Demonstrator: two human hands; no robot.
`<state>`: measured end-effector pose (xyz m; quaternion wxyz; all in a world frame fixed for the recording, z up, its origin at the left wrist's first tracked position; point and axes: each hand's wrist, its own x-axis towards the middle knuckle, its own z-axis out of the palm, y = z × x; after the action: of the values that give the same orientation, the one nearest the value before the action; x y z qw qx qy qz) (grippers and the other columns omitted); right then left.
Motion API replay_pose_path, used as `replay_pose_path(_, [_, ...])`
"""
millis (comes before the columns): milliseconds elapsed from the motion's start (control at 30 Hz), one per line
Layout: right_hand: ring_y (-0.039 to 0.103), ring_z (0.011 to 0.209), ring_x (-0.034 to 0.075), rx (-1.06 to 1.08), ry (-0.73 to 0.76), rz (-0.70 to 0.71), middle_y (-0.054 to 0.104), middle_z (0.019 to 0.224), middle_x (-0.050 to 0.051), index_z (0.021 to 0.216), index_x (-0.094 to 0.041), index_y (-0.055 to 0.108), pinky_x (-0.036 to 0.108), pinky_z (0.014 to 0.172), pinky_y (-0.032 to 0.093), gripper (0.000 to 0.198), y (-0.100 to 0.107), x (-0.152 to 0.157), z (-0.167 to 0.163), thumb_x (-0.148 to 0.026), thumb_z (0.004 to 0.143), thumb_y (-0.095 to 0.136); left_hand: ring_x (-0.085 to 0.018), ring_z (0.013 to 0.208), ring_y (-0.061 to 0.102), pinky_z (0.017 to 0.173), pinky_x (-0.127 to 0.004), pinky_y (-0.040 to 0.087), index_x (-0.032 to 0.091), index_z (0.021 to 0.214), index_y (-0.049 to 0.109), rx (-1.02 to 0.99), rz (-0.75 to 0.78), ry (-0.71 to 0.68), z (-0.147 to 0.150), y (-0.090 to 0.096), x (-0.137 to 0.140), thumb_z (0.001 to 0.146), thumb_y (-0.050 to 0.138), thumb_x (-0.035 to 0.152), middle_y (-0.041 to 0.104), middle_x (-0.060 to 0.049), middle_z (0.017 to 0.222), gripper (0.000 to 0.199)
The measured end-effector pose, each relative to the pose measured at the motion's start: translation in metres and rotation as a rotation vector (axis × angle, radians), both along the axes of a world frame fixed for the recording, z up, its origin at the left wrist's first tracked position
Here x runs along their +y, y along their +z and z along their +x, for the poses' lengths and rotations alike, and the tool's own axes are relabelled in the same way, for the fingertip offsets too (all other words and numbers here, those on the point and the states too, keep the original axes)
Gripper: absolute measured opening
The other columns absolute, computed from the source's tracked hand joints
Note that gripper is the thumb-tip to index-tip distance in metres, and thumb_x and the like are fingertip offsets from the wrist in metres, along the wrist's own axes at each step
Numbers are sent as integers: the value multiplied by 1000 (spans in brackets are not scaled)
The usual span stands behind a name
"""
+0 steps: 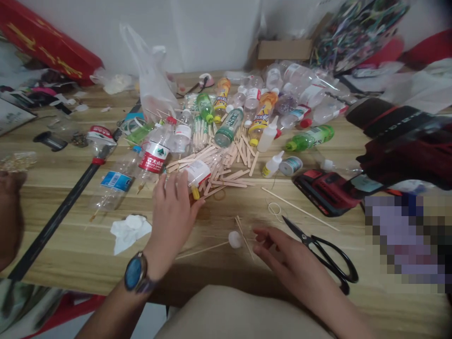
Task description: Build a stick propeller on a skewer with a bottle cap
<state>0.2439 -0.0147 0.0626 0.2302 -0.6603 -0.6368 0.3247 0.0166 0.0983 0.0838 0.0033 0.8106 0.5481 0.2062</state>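
Note:
My left hand (pixel 173 212), a watch (pixel 135 273) on its wrist, reaches with fingers stretched out beside a small bottle with a white and red label (pixel 198 173) and a yellow tip. The fingertips overlap the bottle's near end; I cannot tell whether they touch it. My right hand (pixel 278 254) hovers low over the table, fingers loosely bent, thumb and forefinger apart. Left of it are a round white cap (pixel 235 239) and thin wooden sticks (pixel 243 235). Black-handled scissors (pixel 318 247) lie just right of this hand.
Loose flat craft sticks (pixel 229 181) lie in a heap before several plastic bottles (pixel 229 126). A red and black power drill (pixel 399 150) stands at right. White dropper bottles (pixel 272 165), a crumpled tissue (pixel 130 231) and a long black bar (pixel 58 219) are nearby. Another person's hand (pixel 10 207) is at far left.

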Motion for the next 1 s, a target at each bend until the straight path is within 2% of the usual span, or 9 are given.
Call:
replay_pose_path(67, [69,76,21,36,-28,-35,72,85,8,108,-19,63,31,65,54,34,-1,-1,0,-42,92,45,-36,130,41,111,-55,31,8,134,42,0,123,-100,0,3,-23,96,50,25,50,-21,134,42])
replay_pose_path(100, [69,76,21,47,-41,-44,72,85,8,108,-19,63,31,66,54,34,-2,-2,0,-42,93,44,-35,127,43,109,-55,33,10,132,44,-8,119,-124,0,1,-34,97,47,23,52,-20,132,38])
replay_pose_path(133, [69,77,21,59,-51,-39,73,87,8,107,-18,63,31,68,54,33,-4,-2,0,-41,93,44,-34,124,46,106,-54,36,11,130,48,-13,49,-162,1,-1,-44,98,44,22,55,-19,129,34])
replay_pose_path(200, [70,83,22,92,-55,-16,74,93,9,107,-18,64,33,73,54,32,-8,-2,-1,-38,93,44,-32,114,54,101,-52,43,13,122,55,-3,-262,-299,3,-11,-57,98,42,21,62,-16,120,29])
replay_pose_path(300, [70,92,22,137,-40,15,75,101,10,105,-18,66,34,80,53,30,-14,0,-5,-34,93,45,-28,99,62,89,-45,52,16,106,64,16,-472,-380,9,-27,-62,94,50,18,70,-10,104,19])
replay_pose_path(400, [69,88,21,160,-14,25,75,97,8,102,-19,69,32,79,53,29,-15,4,-10,-31,93,44,-27,96,64,86,-43,53,17,103,66,-8,-540,-382,17,-32,-59,94,48,14,71,-9,100,20])
replay_pose_path(533, [68,79,18,203,8,51,75,89,4,99,-21,71,28,73,52,26,-11,7,-16,-28,93,46,-24,97,65,85,-37,52,20,105,65,-72,-597,-375,25,-24,-58,95,44,12,71,-7,103,24])
replay_pose_path(833, [65,76,14,271,-11,149,72,84,0,96,-24,70,24,71,50,17,4,6,-20,-24,91,54,-23,87,63,75,-33,47,18,95,64,-222,-581,-316,31,-7,-62,94,44,13,70,-6,92,21])
replay_pose_path(1000, [65,80,13,295,-11,263,70,88,-1,98,-26,66,22,71,50,12,10,7,-17,-24,92,56,-17,77,62,68,-27,43,20,92,64,-450,-588,-222,30,5,-65,94,48,19,68,-1,83,16])
